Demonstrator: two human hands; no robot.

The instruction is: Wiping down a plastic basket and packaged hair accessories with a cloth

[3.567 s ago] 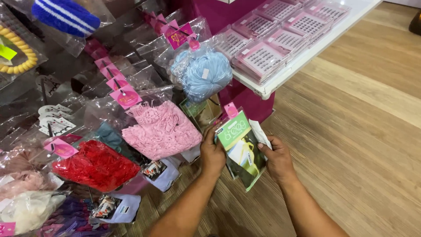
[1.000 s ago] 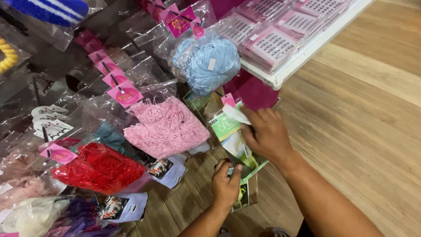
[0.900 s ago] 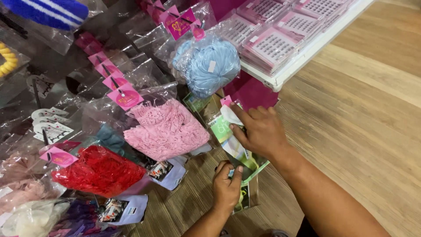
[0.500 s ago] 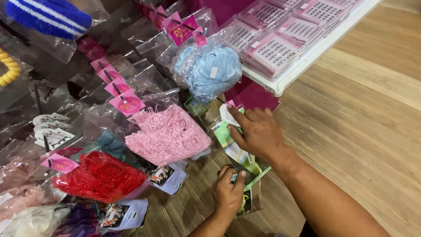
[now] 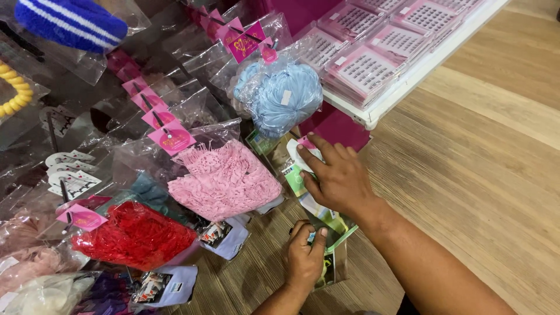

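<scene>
My right hand [image 5: 336, 177] lies flat on a stack of green and white packets [image 5: 298, 170] hanging low on the display, fingertips at the packet tops. My left hand [image 5: 304, 256] grips the lower end of the same packets [image 5: 333, 230] from below, thumb on the front. Just left of them hangs a pink lace item in a clear bag [image 5: 224, 181]. Above hangs a light blue fabric item in a clear bag [image 5: 281, 98]. The bottom packets are partly hidden by my hands.
A red lace bag [image 5: 133, 236], pink hang tags [image 5: 170, 137] and small printed cards [image 5: 224, 236] fill the rack at left. A white shelf [image 5: 408, 81] with pink trays of small items stands upper right. Wooden floor [image 5: 478, 169] lies to the right.
Earlier both hands held the packets out in front of the rack. Now the right hand has pressed them against the display, sliding up to their tops, while the left hand holds their lower end.
</scene>
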